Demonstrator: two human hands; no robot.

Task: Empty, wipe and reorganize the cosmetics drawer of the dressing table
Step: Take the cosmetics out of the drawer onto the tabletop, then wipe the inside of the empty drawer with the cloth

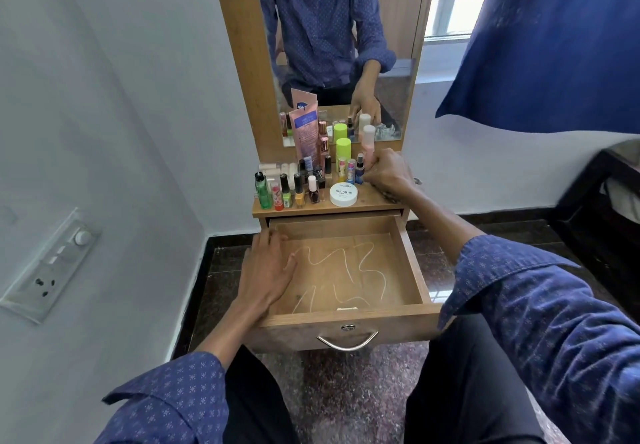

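Note:
The wooden drawer (408, 263) of the dressing table stands pulled out, bare inside except a squiggly white line on its floor and a small pale scrap (347, 308) near the front. My left hand (268, 270) rests flat, fingers straight, on the drawer's left side wall. My right hand (386, 173) is up on the tabletop (374, 201), fingers curled around a pink bottle with a white cap (368, 139). Nail polish bottles (298, 191), a green bottle (263, 191), a lime-capped bottle (343, 149), a pink tube (304, 132) and a white nail polish remover tub (343, 194) crowd the tabletop.
A mirror (332, 45) rises behind the cosmetics and reflects my torso and hand. A wall socket panel (48, 267) is at the left. A blue curtain (554, 38) hangs at the upper right, dark furniture (602, 208) at the right. My knees flank the drawer's metal handle (347, 341).

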